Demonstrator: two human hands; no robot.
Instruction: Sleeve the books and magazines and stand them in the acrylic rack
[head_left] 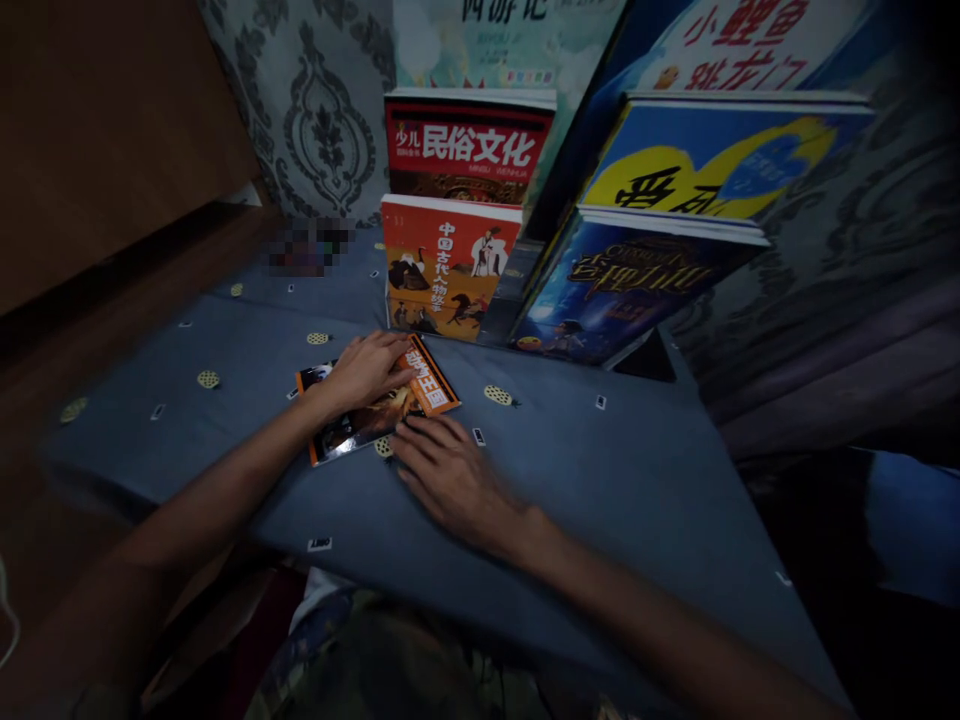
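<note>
A thin book with an orange-edged cover and white lettering lies flat on the grey-blue tablecloth. My left hand rests on top of its cover, fingers stretched toward the far right corner and hiding part of the picture. Beside the book's near right edge, my right hand lies palm down with its fingers extended; its fingertips are close to the edge, and whether they touch it I cannot tell. Neither hand is wrapped round anything.
Behind the hands, books stand in two tiered columns, among them an orange book, a red book, a dark blue book and a yellow-and-blue book. A blurred-out patch lies at the back left. Patterned wallpaper rises behind the table.
</note>
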